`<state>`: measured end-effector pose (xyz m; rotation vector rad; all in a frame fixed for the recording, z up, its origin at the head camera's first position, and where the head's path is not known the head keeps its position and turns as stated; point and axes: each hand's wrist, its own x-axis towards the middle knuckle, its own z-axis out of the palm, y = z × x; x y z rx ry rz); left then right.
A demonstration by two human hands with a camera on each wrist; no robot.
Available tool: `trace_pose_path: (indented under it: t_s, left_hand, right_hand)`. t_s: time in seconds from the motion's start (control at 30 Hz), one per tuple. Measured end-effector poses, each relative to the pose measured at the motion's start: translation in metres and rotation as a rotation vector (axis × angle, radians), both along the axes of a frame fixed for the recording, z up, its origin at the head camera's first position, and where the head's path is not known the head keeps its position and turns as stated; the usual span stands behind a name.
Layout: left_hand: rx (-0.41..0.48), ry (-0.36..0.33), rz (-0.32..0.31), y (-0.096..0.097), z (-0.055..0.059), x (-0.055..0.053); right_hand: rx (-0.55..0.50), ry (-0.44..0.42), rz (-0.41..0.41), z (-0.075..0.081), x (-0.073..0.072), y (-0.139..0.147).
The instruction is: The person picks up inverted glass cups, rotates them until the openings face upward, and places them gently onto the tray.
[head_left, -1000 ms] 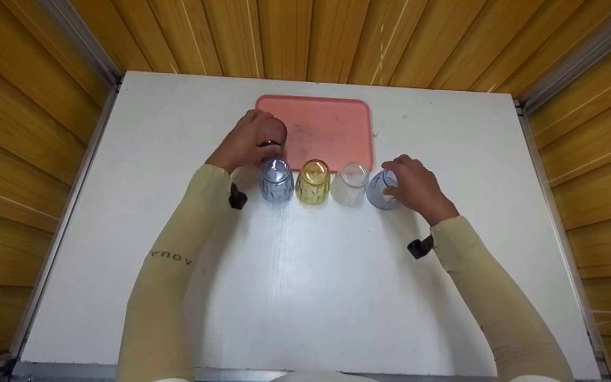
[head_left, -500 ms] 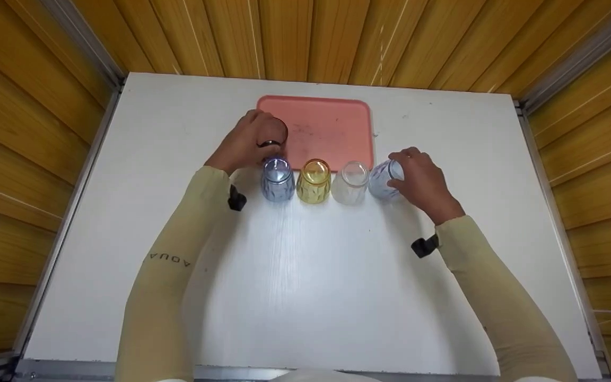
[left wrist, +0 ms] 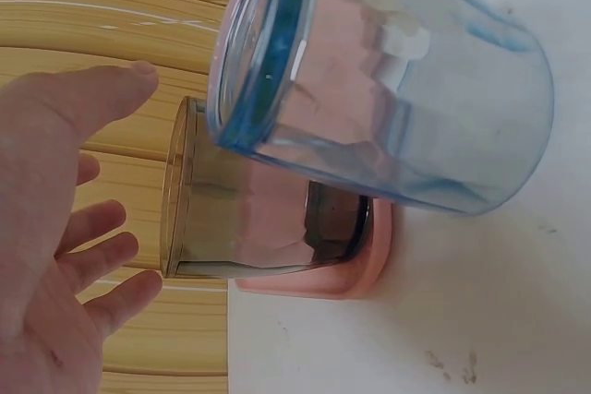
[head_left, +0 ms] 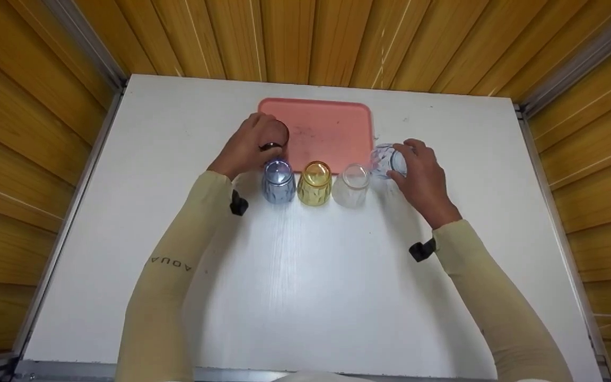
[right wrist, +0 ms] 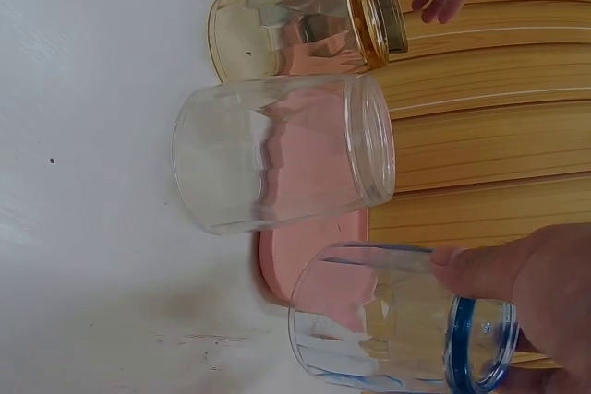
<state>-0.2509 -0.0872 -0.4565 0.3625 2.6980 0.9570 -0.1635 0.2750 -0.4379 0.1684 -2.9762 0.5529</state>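
Note:
My right hand (head_left: 425, 183) grips a clear glass with a bluish tint (head_left: 383, 159) near its thick base, thumb on one side. That glass is tilted, its mouth pointing left towards the tray's right edge. At the left end of the pink tray (head_left: 332, 132), a dark smoky glass (left wrist: 268, 219) stands with its rim up. My left hand (head_left: 247, 148) is beside it; the left wrist view shows the fingers loosely bent and apart from the glass. In front of the tray stand a blue glass (head_left: 279, 185), a yellow glass (head_left: 314, 188) and a colourless glass (head_left: 351, 188), bases up.
All stand on a white table (head_left: 305, 297) with a metal strip along its front edge. Wood-look panels (head_left: 305, 42) rise behind it and at both sides. The three upturned glasses form a close row along the tray's near edge.
The right hand has raised the bluish clear glass from the row's right end, tipped it over and moved it away from me, beside the tray. The left hand stays by the smoky glass.

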Motion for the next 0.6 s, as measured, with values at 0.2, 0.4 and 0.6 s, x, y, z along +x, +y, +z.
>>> trace_pose_path:
  t_s: [0.2,0.4,0.6]
  left_hand:
    - [-0.013,0.032,-0.009,0.0018,-0.0004,0.0042]
    - [-0.011,0.054,-0.018,0.0047,-0.0003,0.0073]
    - [0.001,0.087,-0.047,0.0084,-0.0007,0.0101]
  right_hand:
    - [-0.015,0.059,-0.004,-0.0013,-0.0013,-0.0016]
    - [-0.038,0.099,-0.004,-0.0032,-0.0017,-0.0036]
    - [-0.069,0.127,-0.017,-0.0032,-0.0021,-0.0059]
